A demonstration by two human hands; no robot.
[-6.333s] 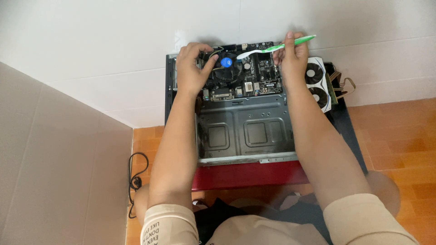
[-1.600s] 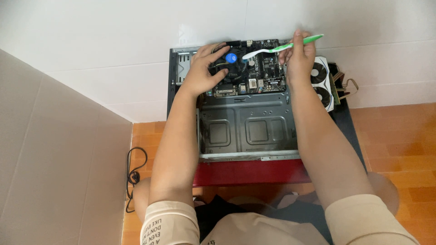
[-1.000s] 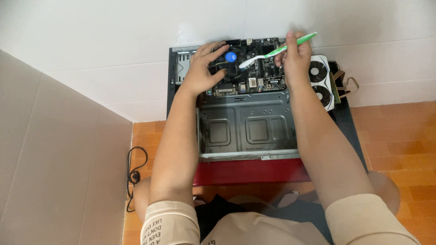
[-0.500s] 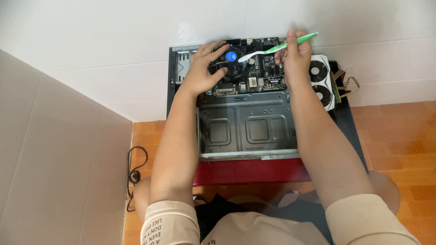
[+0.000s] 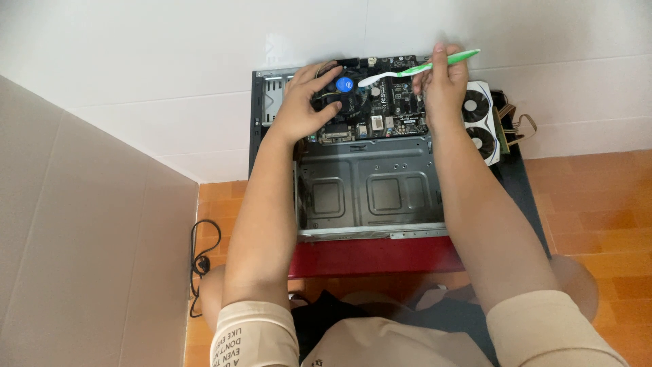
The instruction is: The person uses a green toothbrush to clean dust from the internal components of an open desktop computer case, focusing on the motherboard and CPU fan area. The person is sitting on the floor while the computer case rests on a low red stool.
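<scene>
Overhead, the right hand (image 5: 445,85) grips a green toothbrush (image 5: 418,68) over the motherboard (image 5: 380,105) at the far end of the open case (image 5: 367,183), bristles just beside the blue-capped fan (image 5: 345,88), where the left hand (image 5: 305,102) rests with fingers spread.

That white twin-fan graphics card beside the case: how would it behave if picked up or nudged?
The graphics card looks rigid, a slab with two fans, so it probably lifts without flexing. It seems to lie flat beside the open case, so it likely slides rather than rolls. The exposed fan blades look fragile; gripping by the edges seems safer.
</scene>
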